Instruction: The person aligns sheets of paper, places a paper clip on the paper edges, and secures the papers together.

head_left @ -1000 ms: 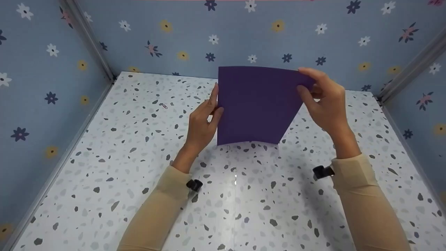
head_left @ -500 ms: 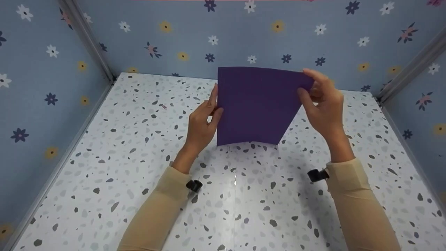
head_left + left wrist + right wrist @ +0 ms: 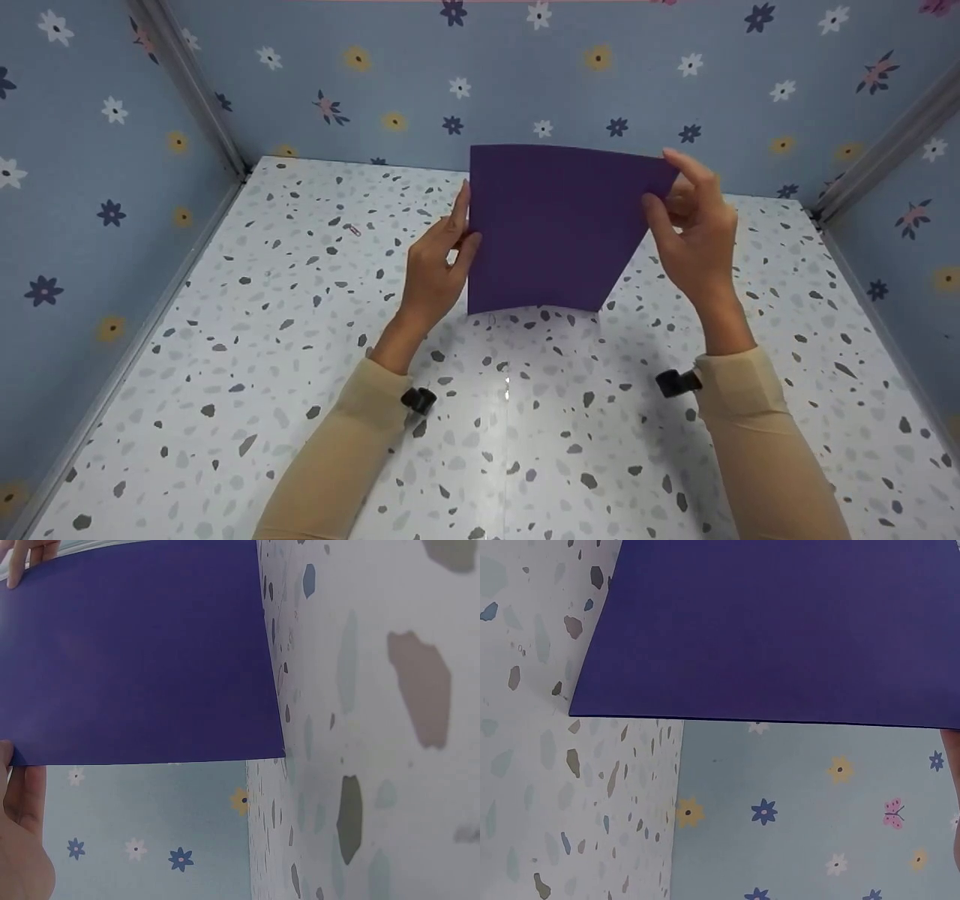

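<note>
Head view: a purple sheet (image 3: 559, 229) stands upright, slightly bowed, between a person's two bare hands, over a white table (image 3: 247, 360) speckled with grey chips. Behind it rises a blue wall (image 3: 510, 67) printed with flowers. The sheet's lower edge appears to meet the table, though contact along its whole length is hard to confirm. Gripping it from both sides seems meant to keep so thin a piece from flopping over, with the tabletop perhaps taking some weight; the gentle bend probably stiffens it too.

The left hand (image 3: 437, 259) pinches the left edge about midway up, thumb on the near face, forefinger pointing upward along the edge, a small gap showing between the two. In the left wrist view, other fingers sit behind the sheet. The right hand (image 3: 699, 225) grips near the upper right corner, higher than the left: its thumb presses the near face while the forefinger reaches the top edge, the two spread fairly wide. How its remaining fingers bear on the back cannot be told.

Well apart, toward the table's far left, lies what looks like a small reddish paper clip (image 3: 355, 230).
</note>
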`<state>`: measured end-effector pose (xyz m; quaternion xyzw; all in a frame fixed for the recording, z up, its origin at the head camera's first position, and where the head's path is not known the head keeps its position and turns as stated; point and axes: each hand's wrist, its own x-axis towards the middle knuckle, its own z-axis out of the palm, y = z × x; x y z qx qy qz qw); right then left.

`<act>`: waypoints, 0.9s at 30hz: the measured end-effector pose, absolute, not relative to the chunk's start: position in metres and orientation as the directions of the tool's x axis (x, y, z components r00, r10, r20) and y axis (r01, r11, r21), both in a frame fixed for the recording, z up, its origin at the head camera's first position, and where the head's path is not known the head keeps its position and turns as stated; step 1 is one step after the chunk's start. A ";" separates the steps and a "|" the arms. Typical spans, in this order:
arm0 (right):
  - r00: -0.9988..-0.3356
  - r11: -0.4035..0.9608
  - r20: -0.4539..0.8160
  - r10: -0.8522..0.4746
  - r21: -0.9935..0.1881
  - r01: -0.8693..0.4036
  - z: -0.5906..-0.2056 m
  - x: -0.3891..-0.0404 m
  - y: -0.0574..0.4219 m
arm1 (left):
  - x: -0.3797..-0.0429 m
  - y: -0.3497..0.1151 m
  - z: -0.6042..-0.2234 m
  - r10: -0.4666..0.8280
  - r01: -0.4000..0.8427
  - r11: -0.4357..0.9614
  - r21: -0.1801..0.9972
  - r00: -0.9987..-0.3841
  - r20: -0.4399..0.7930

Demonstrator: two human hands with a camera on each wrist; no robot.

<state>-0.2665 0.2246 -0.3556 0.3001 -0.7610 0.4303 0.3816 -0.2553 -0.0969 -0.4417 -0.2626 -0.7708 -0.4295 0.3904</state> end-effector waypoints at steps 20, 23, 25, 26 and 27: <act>-0.532 0.419 0.847 -0.003 -0.482 -0.770 -0.375 -0.264 0.215 | -0.258 -0.097 -0.444 0.069 0.764 0.474 0.437 -0.527 0.847; -0.531 0.422 0.848 0.006 -0.483 -0.767 -0.377 -0.263 0.215 | -0.258 -0.097 -0.444 0.070 0.760 0.479 0.440 -0.532 0.844; -0.529 0.423 0.849 0.012 -0.484 -0.766 -0.379 -0.263 0.214 | -0.257 -0.097 -0.444 0.071 0.756 0.481 0.443 -0.537 0.840; -0.528 0.421 0.849 0.015 -0.484 -0.767 -0.379 -0.263 0.214 | -0.257 -0.097 -0.443 0.072 0.754 0.483 0.445 -0.540 0.838; -0.528 0.419 0.849 0.017 -0.485 -0.767 -0.380 -0.263 0.214 | -0.257 -0.097 -0.443 0.072 0.752 0.484 0.447 -0.543 0.836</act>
